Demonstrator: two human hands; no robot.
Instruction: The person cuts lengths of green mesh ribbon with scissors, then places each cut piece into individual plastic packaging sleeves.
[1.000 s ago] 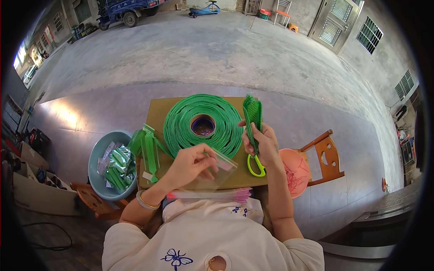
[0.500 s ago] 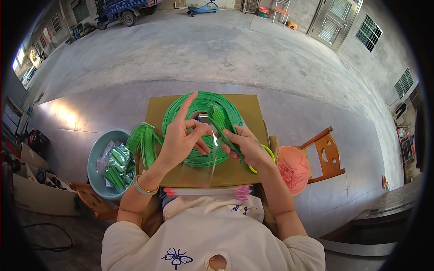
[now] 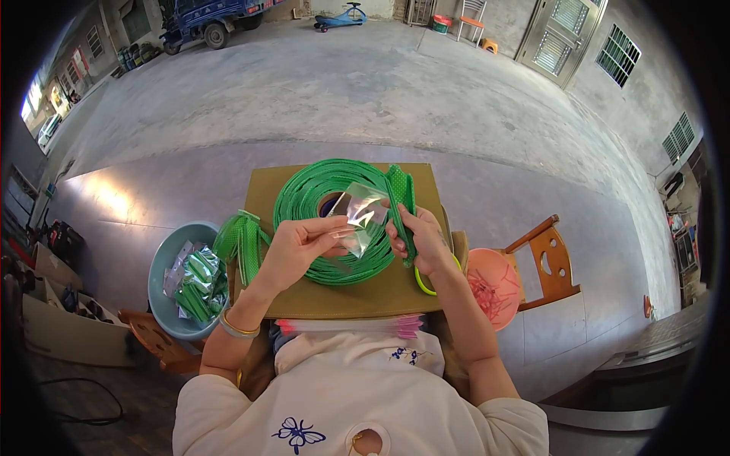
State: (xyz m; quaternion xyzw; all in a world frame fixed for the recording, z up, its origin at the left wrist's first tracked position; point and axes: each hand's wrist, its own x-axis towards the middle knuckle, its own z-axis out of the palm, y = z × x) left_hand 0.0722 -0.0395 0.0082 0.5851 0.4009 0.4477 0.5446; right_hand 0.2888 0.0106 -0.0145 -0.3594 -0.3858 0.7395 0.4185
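Over the cardboard-coloured table top, my left hand point(image 3: 303, 247) pinches the edge of a clear plastic bag point(image 3: 363, 216), which catches the light. My right hand point(image 3: 420, 234) is wrapped round a folded green dotted ribbon strip point(image 3: 400, 201), held upright just right of the bag. Beneath both hands lies a large flat coil of green ribbon point(image 3: 304, 190), its dark core partly hidden by the bag. More folded green dotted ribbon point(image 3: 245, 239) hangs at the table's left edge. A yellow-green ring-shaped handle point(image 3: 423, 281) shows beside my right wrist.
A blue basin point(image 3: 161, 262) of packed green strips stands left, on a wooden chair point(image 3: 156, 334). To the right, a pink bowl point(image 3: 509, 266) of thin red pieces sits by another wooden chair point(image 3: 559, 262). A stack of clear bags point(image 3: 350, 325) lies on my lap.
My left hand has closed its fingers on the clear bag and lifted it up over the coil. My right hand has moved slightly right with the green strip.
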